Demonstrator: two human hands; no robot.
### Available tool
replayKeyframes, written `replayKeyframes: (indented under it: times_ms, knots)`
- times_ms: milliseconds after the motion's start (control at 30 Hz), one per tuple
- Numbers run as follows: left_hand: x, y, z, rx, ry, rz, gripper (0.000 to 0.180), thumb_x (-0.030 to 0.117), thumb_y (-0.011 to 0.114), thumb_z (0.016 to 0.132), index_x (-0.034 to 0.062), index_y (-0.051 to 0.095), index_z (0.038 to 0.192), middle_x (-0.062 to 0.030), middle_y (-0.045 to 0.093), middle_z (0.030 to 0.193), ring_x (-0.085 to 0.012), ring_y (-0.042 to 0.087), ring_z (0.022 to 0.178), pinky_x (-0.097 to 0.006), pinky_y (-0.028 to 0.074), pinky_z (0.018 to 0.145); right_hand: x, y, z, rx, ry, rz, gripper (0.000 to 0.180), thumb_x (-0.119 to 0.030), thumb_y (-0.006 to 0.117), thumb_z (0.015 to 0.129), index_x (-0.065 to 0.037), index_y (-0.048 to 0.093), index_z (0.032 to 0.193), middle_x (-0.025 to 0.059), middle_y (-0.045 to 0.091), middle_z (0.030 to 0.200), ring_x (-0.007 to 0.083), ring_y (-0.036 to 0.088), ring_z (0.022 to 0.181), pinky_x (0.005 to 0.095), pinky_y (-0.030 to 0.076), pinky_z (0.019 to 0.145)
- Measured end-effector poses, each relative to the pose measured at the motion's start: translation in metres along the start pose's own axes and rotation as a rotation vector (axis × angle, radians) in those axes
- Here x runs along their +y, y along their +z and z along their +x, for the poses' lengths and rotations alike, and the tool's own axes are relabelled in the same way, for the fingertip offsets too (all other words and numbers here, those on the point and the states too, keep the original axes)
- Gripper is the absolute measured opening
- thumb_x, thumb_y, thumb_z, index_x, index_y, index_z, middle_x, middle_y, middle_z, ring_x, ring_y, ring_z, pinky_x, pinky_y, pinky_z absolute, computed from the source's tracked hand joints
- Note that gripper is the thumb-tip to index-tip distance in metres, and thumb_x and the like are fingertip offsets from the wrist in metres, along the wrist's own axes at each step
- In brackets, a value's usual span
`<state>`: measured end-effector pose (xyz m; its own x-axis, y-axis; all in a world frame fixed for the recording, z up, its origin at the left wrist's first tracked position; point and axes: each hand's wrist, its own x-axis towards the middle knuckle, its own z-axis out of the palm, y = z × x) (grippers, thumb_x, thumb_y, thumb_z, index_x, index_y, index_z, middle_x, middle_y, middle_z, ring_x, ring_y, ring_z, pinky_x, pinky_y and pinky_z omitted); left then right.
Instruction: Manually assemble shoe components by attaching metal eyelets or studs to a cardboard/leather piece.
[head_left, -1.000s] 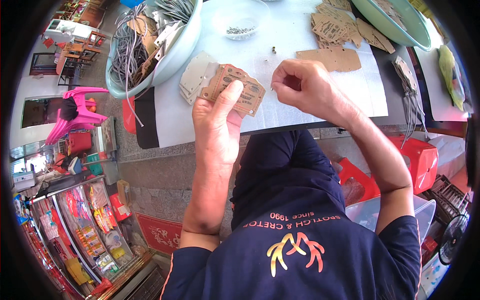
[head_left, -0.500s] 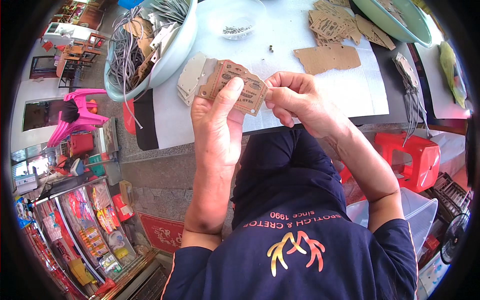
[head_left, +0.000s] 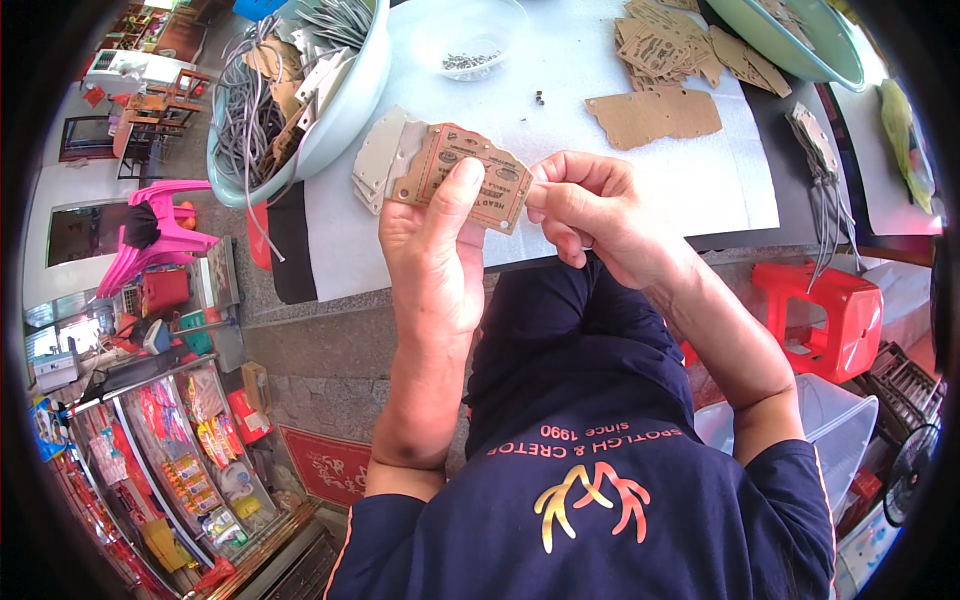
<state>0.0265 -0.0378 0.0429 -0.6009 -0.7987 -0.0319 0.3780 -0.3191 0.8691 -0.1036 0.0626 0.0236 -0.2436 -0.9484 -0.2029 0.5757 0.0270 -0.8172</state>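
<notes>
My left hand [head_left: 435, 245] grips a brown cardboard tag [head_left: 425, 170] with red and dark print, its thumb pressed flat across the front. At the tag's right edge my right hand [head_left: 590, 205] pinches, thumb against forefinger; whatever lies between those fingertips is too small to make out. A small round hole shows near the tag's lower corner, just left of the right fingers. Behind the held tag, a few pale grey tags [head_left: 378, 160] lie at the table's near left side. A single plain brown tag [head_left: 655, 117] rests farther right on the white sheet [head_left: 560, 110].
A pale green basin [head_left: 350, 110] at the left holds grey cords and tags. Beyond my hands stands a clear bowl [head_left: 470, 40] of small metal bits. Several brown tags [head_left: 660, 45] are piled near a second basin [head_left: 800, 40]. Corded tags [head_left: 815, 145] hang at the right edge.
Both hands stay at the tag in nearly the same pose. The whole view has shifted very slightly; the tag has barely moved.
</notes>
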Motion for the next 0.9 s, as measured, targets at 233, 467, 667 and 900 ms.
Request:
replayKeyframes:
  times_ms: [233, 467, 667, 900]
  knots:
    - [-0.0011, -0.0002, 0.0001, 0.008, 0.004, 0.005, 0.026, 0.006, 0.062, 0.089, 0.0034, 0.057, 0.114, -0.0036, 0.063, 0.101, -0.0122, 0.06, 0.091, -0.031, 0.049, 0.083, -0.0017, 0.0021, 0.0008, 0.001, 0.028, 0.079, 0.014, -0.015, 0.062, 0.09, -0.002, 0.062, 0.089, 0.0023, 0.059, 0.077, 0.0064, 0.051, 0.056, 0.0211, 0.042, 0.049]
    - [-0.004, 0.0009, -0.0004, -0.011, 0.06, 0.02, 0.027, 0.005, 0.061, 0.089, 0.0029, 0.057, 0.116, -0.0048, 0.063, 0.104, -0.0136, 0.06, 0.093, -0.031, 0.049, 0.083, 0.0001, 0.0047, -0.0026, 0.01, 0.098, 0.215, 0.015, -0.017, 0.063, 0.09, -0.002, 0.061, 0.086, 0.0019, 0.057, 0.072, 0.0061, 0.05, 0.054, 0.0213, 0.042, 0.047]
    - [-0.0031, 0.0015, -0.0018, -0.027, 0.104, 0.039, 0.028, 0.005, 0.061, 0.089, 0.0032, 0.057, 0.117, -0.0047, 0.063, 0.105, -0.0135, 0.06, 0.094, -0.031, 0.049, 0.085, 0.0002, 0.0064, -0.0019, 0.021, 0.066, 0.147, 0.017, -0.019, 0.063, 0.09, -0.002, 0.061, 0.086, 0.0011, 0.056, 0.068, 0.0065, 0.051, 0.053, 0.0218, 0.043, 0.047]
    - [-0.0038, 0.0012, -0.002, -0.025, 0.106, 0.032, 0.026, 0.006, 0.061, 0.09, 0.0035, 0.058, 0.115, -0.0044, 0.063, 0.104, -0.0133, 0.06, 0.093, -0.031, 0.049, 0.084, 0.0077, 0.009, -0.002, 0.051, -0.089, 0.077, 0.015, -0.015, 0.061, 0.091, 0.0, 0.06, 0.093, -0.0001, 0.056, 0.066, 0.0063, 0.052, 0.053, 0.0213, 0.045, 0.047]
